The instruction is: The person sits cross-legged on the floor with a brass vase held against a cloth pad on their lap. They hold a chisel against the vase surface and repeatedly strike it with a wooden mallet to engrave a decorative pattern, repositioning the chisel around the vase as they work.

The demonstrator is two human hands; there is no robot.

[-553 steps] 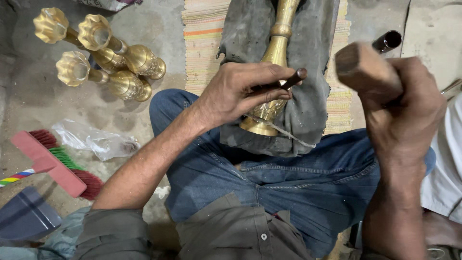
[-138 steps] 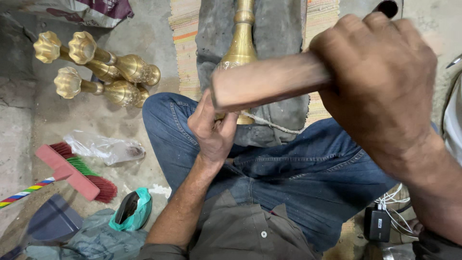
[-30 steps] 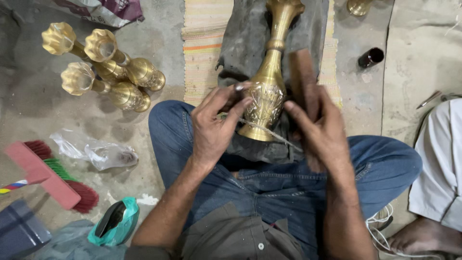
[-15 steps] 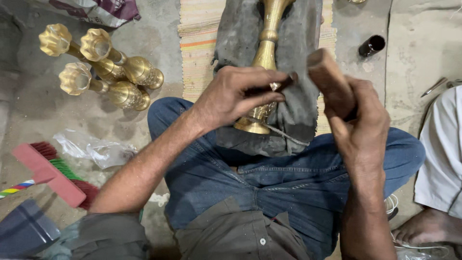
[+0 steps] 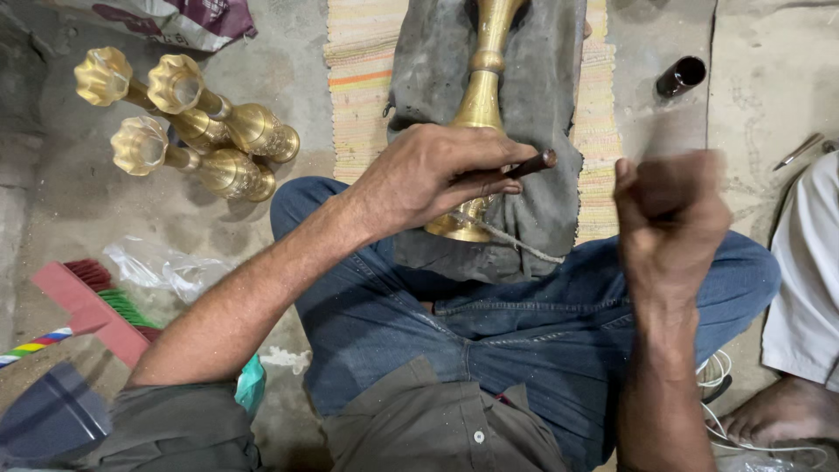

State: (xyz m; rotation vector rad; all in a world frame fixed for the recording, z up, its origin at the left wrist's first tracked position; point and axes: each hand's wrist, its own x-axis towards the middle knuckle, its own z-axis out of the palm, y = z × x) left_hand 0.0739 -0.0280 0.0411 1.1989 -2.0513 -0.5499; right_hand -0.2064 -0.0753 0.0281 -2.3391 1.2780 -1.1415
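Centrally, brass vase [image 5: 479,114] lies on grey cloth [image 5: 551,131] over lap, long axis running straight away from body. Left hand [image 5: 428,179] rests on its base, pinching dark punch [image 5: 524,164]. Right hand [image 5: 669,223] blurred, fisted, grip contents indiscernible, beside vase.

1. One view only: the head camera looked steeply down from above the seated person's lap.
2. It faced forward over the crossed legs toward the floor [image 5: 105,201] beyond.
3. It sat close: the left hand [image 5: 428,175] filled frame centre, the right hand [image 5: 669,218] centre right.
4. The brass vase [image 5: 481,96] ran off the top edge.
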